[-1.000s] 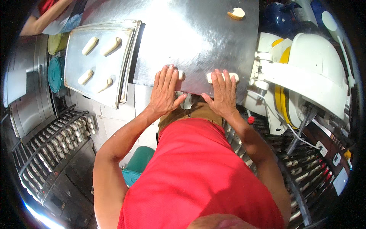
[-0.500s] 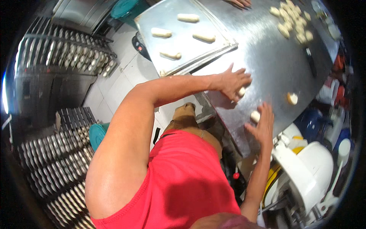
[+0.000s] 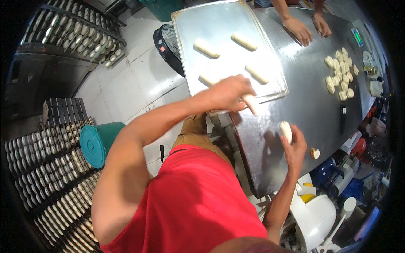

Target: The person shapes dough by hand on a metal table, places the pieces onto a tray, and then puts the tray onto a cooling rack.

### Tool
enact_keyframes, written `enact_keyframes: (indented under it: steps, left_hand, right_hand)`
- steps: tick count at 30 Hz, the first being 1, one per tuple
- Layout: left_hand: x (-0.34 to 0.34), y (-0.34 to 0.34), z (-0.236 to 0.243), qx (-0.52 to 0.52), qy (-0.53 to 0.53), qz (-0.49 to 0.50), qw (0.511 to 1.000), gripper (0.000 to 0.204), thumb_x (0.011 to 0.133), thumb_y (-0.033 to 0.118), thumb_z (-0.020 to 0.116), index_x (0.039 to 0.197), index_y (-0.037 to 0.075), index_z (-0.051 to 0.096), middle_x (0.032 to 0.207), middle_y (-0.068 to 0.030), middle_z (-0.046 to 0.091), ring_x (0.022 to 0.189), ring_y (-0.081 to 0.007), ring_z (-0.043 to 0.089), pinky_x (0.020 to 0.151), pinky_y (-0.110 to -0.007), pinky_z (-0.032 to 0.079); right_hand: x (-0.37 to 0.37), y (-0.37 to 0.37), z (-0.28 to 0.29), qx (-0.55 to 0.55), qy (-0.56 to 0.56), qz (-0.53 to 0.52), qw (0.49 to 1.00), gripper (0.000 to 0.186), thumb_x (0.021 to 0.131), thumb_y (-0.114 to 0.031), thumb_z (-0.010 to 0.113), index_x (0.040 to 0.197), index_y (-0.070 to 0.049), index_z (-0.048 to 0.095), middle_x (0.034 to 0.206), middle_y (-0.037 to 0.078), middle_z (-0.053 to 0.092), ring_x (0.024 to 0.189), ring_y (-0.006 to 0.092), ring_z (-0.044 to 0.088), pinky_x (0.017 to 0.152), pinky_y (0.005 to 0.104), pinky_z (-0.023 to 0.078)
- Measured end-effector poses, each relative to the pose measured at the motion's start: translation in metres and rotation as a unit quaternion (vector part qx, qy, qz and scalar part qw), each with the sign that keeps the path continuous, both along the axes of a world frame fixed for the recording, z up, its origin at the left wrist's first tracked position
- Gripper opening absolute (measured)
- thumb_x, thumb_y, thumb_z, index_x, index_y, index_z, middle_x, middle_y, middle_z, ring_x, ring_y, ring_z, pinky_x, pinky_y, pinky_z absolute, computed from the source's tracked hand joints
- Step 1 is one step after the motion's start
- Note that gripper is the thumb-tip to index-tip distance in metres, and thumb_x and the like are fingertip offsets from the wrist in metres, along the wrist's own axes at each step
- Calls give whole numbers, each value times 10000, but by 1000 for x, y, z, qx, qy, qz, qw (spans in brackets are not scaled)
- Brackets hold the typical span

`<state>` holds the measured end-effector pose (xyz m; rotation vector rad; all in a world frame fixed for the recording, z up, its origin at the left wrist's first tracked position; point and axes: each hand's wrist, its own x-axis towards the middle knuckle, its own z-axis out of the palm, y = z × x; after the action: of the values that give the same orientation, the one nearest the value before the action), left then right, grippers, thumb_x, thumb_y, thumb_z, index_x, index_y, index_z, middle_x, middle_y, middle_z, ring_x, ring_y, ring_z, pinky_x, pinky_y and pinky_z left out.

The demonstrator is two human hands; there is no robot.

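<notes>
Raised off the counter (image 3: 270,170) since the earlier frame, one dough roll (image 3: 251,104) is gripped by the left hand (image 3: 234,90) near the tray (image 3: 211,23), mid-frame; the right hand (image 3: 297,145) closes its fingers around a second dough roll (image 3: 286,131), right of centre.

No lettering or number can be read; the small rectangular display glowing green (image 3: 357,37) by the far right edge of the grey metal table (image 3: 306,84) is too small and blurred to make out; the long black object (image 3: 342,122) on that table bears a small pale patch (image 3: 343,110). Any marks on that patch are too fine to tell.
</notes>
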<state>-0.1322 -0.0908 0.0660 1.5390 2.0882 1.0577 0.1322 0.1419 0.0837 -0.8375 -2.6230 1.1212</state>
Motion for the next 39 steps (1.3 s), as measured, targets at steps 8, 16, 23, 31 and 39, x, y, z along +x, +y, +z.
enact_keyframes:
  steps: [8, 16, 23, 31, 39]
  left_hand:
    - [-250, -86, 27, -28, 174, 148, 973, 378, 763, 102, 717, 1140, 85, 734, 1123, -95, 658, 1105, -289, 605, 1018, -400, 502]
    - [-295, -75, -62, -116, 134, 146, 973, 455, 776, 110, 706, 1230, 129, 735, 1188, -103, 662, 1161, -308, 562, 1062, -424, 473]
    - [-282, -92, -78, -66, 173, 207, 961, 649, 780, 89, 717, 1415, 138, 593, 1392, -132, 579, 1319, -340, 501, 1122, -441, 421]
    - [-184, -115, -37, -43, 101, 169, 979, 795, 742, 170, 768, 1494, 160, 511, 1534, -129, 469, 1394, -344, 444, 1119, -507, 363]
    - [-182, -81, -35, -87, 8, 91, 992, 419, 732, 27, 708, 1148, 59, 749, 1127, -117, 680, 1124, -315, 581, 998, -398, 501]
  right_hand:
    - [-353, -44, 28, 41, 113, 142, 983, 428, 840, -270, 824, 1175, -19, 737, 1058, 170, 737, 970, 241, 699, 864, 354, 543]
    - [-491, -21, -66, 170, -14, 223, 960, 620, 828, -379, 838, 1295, 0, 684, 1215, 209, 716, 1146, 334, 685, 993, 405, 528]
    - [-447, -18, -55, 64, 10, 118, 991, 908, 789, -451, 850, 1452, 65, 506, 1365, 258, 614, 1249, 369, 614, 1052, 441, 499]
    - [-347, -28, -42, 109, -15, 202, 973, 787, 782, -318, 862, 1427, 9, 552, 1380, 218, 594, 1257, 348, 581, 1051, 460, 482]
    - [-357, -35, -24, 40, -56, 195, 978, 388, 831, -151, 801, 1188, -12, 733, 1119, 173, 705, 1058, 331, 674, 946, 427, 533]
